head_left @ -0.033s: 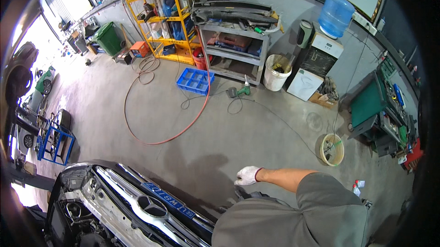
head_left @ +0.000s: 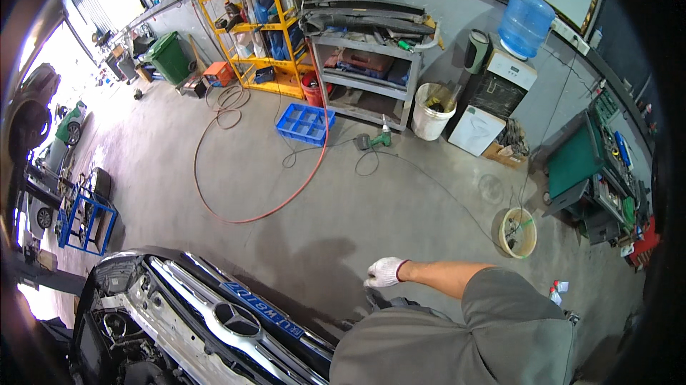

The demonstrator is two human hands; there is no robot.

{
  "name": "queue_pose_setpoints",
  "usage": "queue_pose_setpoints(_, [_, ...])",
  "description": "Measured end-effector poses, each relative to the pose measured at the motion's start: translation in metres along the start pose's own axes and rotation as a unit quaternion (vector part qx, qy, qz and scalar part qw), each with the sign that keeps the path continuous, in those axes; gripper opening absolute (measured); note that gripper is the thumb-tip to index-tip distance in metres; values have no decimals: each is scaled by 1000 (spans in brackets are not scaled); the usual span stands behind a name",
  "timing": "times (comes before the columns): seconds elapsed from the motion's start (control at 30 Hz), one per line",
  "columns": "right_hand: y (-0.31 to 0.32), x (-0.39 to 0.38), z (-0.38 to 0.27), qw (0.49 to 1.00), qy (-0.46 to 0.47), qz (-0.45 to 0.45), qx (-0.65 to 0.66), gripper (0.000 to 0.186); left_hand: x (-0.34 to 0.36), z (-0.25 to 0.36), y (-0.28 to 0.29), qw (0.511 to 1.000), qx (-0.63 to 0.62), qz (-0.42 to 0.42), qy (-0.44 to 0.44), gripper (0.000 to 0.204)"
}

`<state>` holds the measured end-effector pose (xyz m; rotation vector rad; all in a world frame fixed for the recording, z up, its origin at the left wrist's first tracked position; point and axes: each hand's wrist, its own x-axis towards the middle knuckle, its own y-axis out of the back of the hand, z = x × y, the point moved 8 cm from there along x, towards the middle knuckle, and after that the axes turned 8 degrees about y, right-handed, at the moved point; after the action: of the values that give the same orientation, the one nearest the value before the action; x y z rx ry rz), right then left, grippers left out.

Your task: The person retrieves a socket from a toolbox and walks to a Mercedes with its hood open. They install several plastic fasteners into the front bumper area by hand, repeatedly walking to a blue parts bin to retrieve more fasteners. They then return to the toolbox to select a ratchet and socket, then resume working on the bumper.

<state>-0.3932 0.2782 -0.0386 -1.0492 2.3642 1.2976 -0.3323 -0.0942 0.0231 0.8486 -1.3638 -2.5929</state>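
Note:
My right hand (head_left: 385,272), in a white knit glove with a dark red cuff, hangs in front of my body at the lower middle. Its fingers are curled in, and whatever they hold, if anything, is hidden beneath them. Left of the hand, and apart from it, is the front of a car with a chrome grille (head_left: 237,319) and a blue licence plate (head_left: 261,311). Its engine bay (head_left: 132,346) is exposed. My left hand is out of view.
A red hose (head_left: 246,222) loops across the floor. Farther off lie a blue divided crate (head_left: 306,125) and a green power tool (head_left: 375,141). A pale bucket (head_left: 517,233) stands right, near a green tool cart (head_left: 574,163). Behind are a yellow shelf (head_left: 270,27) and grey cart (head_left: 368,110).

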Motion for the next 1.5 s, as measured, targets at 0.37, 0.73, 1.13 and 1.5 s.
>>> queue_pose_setpoints(0.37, [27, -5, -4, 1000, -18, -1, 17, 57, -5, -6, 0, 1000, -7, -11, -5, 35])
queue_pose_setpoints(0.73, [10, -93, 44, 974, -144, 99, 146, 54, 7, 78, -75, 985, 55, -104, -125, 34])
queue_pose_setpoints(1.13, [-328, -351, 199, 705, -504, 304, 395, 45, -50, 197, -240, 895, 205, -240, -314, 33])
queue_pose_setpoints(1.5, [-521, -608, 284, 516, -590, 338, 521, 59, -97, 309, -404, 649, 443, -170, -594, 33])
